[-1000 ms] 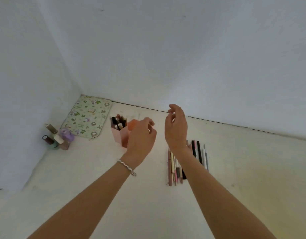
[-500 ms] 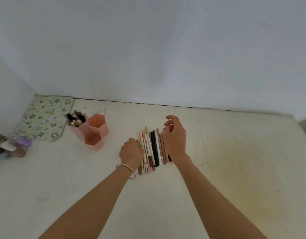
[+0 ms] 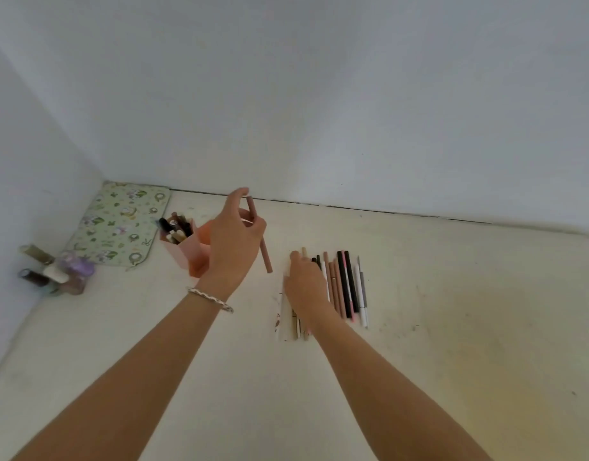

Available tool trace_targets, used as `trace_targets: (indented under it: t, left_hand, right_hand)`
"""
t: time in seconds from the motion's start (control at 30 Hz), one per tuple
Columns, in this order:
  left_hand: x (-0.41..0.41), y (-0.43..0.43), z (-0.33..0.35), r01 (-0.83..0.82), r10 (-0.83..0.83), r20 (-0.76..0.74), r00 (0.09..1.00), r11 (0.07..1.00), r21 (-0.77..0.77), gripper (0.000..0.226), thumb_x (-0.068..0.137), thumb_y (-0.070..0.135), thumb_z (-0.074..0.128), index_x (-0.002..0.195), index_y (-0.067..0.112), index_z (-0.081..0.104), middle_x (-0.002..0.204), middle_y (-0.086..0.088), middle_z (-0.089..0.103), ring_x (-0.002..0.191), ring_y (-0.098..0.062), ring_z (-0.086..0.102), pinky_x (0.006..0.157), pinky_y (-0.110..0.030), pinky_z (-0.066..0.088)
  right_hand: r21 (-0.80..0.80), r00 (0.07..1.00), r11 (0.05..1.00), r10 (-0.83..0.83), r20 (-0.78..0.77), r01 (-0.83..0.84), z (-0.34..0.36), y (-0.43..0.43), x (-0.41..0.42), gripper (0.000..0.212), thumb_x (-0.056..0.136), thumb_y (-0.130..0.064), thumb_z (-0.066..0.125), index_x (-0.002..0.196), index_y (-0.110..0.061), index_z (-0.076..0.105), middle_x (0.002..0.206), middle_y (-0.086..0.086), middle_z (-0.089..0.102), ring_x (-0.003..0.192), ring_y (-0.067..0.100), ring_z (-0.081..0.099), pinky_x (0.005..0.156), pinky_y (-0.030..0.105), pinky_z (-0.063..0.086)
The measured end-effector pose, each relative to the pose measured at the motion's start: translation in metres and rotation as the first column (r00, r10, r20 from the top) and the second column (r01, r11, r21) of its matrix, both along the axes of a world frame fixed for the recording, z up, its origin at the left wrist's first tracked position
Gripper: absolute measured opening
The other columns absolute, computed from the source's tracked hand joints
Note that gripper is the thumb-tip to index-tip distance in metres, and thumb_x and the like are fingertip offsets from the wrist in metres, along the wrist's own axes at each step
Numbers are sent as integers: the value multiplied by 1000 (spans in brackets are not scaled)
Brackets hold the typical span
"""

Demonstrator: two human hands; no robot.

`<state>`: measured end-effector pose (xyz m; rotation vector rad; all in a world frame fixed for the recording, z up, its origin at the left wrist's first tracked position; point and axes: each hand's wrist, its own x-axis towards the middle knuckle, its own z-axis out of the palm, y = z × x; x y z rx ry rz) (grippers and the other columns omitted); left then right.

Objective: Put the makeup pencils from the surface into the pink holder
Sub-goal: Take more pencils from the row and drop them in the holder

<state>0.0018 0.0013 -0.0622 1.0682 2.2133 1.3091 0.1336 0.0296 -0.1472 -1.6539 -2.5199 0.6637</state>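
My left hand (image 3: 232, 242) is raised in front of the pink holder (image 3: 190, 252) and pinches a dusty-pink makeup pencil (image 3: 265, 257) that hangs tilted, its lower end above the surface. The holder's left compartment has several dark pencils (image 3: 176, 226) standing in it; its orange right compartment is partly hidden by my hand. My right hand (image 3: 304, 284) lies flat on the left part of the row of makeup pencils (image 3: 348, 282), fingers on the pale ones; whether it grips any is hidden.
A floral green mat (image 3: 120, 224) lies in the back left corner. Small bottles (image 3: 55, 272) cluster against the left wall. White walls close the back and left. The surface stretches bare to the right of the pencil row.
My left hand has lifted a dusty-pink pencil from the row and carried it left toward the holder. My right hand has dropped onto the pencils. The camera view has swung left.
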Motion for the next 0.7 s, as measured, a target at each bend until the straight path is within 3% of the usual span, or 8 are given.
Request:
trace_targets:
  t: [0.13, 0.2, 0.3, 0.4, 0.53, 0.7]
  left_hand:
    - [-7, -10, 6, 22, -25, 36, 999, 996, 85, 42, 90, 10, 64, 129, 24, 55, 86, 15, 61, 77, -7, 68, 69, -27, 58]
    - [-18, -12, 12, -14, 7, 40, 999, 986, 168, 41, 90, 7, 63, 128, 21, 55, 89, 12, 61, 80, -11, 68, 66, -21, 57]
    - [-49, -17, 26, -117, 136, -36, 990, 935, 334, 42, 90, 5, 62, 127, 20, 55, 104, 4, 61, 86, -9, 65, 66, -9, 52]
    - [-87, -24, 35, -205, 263, -67, 963, 868, 453, 43, 90, 8, 60, 128, 24, 52, 109, 1, 60, 86, -4, 63, 67, -12, 53]
    - [-113, -34, 23, -211, 292, -157, 943, 893, 397, 42, 92, 5, 57, 129, 24, 51, 111, 1, 56, 88, -10, 63, 71, -19, 56]
    - [-117, -45, -12, -118, 165, -277, 947, 977, 176, 37, 94, 5, 58, 127, 19, 54, 109, -2, 59, 91, -14, 62, 82, -28, 55]
  right_hand:
    - [-45, 997, 998, -54, -51, 51, 0, -2, -7, 36, 92, 1, 47, 128, -6, 43, 98, 9, 63, 81, 23, 64, 64, 33, 56]
    - [-68, 970, 990, -134, -203, 123, 11, 2, -11, 47, 90, 0, 47, 135, -6, 36, 95, 9, 61, 76, 23, 63, 62, 38, 56]
    - [-32, 845, 973, -216, -490, 230, 39, 18, -19, 67, 89, -6, 49, 148, -20, 22, 84, 3, 57, 65, 15, 56, 55, 32, 50]
    - [-2, 679, 963, -192, -709, 270, 66, 33, -34, 66, 90, -9, 50, 147, -31, 25, 88, -5, 54, 67, 6, 53, 59, 19, 45]
    - [53, 527, 968, -87, -845, 244, 86, 34, -59, 58, 92, -7, 52, 141, -29, 32, 83, -6, 52, 67, 4, 53, 60, 11, 45]
    - [130, 496, 974, 20, -868, 188, 89, 19, -84, 53, 95, -7, 51, 139, -30, 30, 85, -4, 55, 74, 10, 57, 69, 14, 48]
